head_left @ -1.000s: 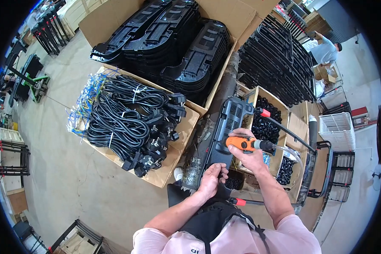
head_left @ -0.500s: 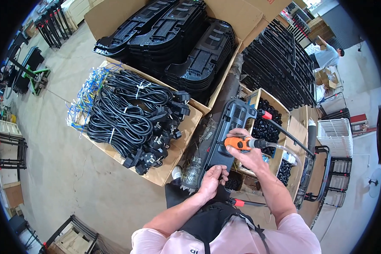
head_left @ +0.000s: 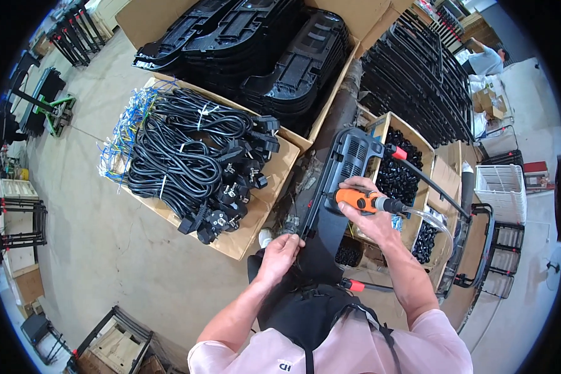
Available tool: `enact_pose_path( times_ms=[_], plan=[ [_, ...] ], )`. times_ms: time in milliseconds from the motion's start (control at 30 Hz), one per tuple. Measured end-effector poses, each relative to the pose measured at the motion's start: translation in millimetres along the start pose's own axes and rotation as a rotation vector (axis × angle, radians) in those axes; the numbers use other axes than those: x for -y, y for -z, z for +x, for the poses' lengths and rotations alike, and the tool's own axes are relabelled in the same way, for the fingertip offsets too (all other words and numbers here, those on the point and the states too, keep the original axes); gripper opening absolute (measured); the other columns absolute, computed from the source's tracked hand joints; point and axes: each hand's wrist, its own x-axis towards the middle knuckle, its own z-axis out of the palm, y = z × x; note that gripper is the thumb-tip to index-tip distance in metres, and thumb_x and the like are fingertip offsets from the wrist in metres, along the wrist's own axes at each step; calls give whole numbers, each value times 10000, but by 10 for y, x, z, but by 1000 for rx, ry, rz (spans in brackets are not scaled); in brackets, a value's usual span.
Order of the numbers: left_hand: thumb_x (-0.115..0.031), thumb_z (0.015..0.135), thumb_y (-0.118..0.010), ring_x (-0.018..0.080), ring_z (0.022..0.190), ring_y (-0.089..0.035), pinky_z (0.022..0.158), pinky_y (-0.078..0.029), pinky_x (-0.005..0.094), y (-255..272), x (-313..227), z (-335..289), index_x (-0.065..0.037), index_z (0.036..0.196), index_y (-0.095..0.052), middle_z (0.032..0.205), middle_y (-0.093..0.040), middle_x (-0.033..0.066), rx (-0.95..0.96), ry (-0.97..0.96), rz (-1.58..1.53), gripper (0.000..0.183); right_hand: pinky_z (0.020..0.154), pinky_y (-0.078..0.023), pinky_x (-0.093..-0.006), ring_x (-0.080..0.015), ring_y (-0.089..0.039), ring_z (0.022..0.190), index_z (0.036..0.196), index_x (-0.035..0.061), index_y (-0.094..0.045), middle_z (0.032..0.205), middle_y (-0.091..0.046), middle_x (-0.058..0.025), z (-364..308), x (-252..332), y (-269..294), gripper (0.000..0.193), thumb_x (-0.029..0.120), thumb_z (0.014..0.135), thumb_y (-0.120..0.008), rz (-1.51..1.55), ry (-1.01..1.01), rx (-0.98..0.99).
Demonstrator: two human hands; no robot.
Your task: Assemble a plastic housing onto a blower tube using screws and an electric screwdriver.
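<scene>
head | worn on head (wide fisheye) | facing down | left hand (head_left: 279,255), right hand (head_left: 378,227) near

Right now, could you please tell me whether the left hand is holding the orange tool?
No, the right hand grips the orange tool.

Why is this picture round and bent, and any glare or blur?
Head view: the fisheye lens bends edges and leaves black corners; head view: pale glare marks the stacked black covers; head view: the orange tool looks fairly sharp, the distant person softer.
</scene>
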Motion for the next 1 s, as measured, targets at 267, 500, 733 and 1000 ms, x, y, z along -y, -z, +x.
enact_pose_path(
  times_ms=[267,500,733,1000],
  plan=[
    [-311,1057,-535,411,1230,-658,1097,-480,469,-252,-196,52,-38,1414,-613,1266,-701,272,-9,-155,969,456,1060,-550,-380,-222,-682,1181,1312,31,-599,1256,-715,-137,-7,18,-8,494,38,862,-805,20,-19,14],
    [-334,1035,-576,452,1048,-703,922,-546,560,-373,-322,228,-25,1097,-686,1036,-741,261,76,-142,1267,333,1055,-543,-371,-216,-679,1172,1325,41,-594,1252,-710,-127,-20,76,-11,499,69,875,-808,27,-42,16],
    [-252,996,-608,442,867,-739,772,-585,556,-444,-362,116,27,993,-675,880,-741,257,14,-338,1347,287,1065,-529,-384,-223,-670,1187,1336,28,-570,1276,-701,-153,-30,88,44,523,63,866,-797,74,-31,-13],
    [-91,898,-597,376,844,-784,732,-632,485,-449,-432,141,42,974,-692,870,-765,237,-9,-421,1421,180,1082,-521,-383,-223,-665,1190,1334,21,-577,1259,-700,-147,1,-33,-13,502,43,877,-782,98,25,-50]
  ],
)
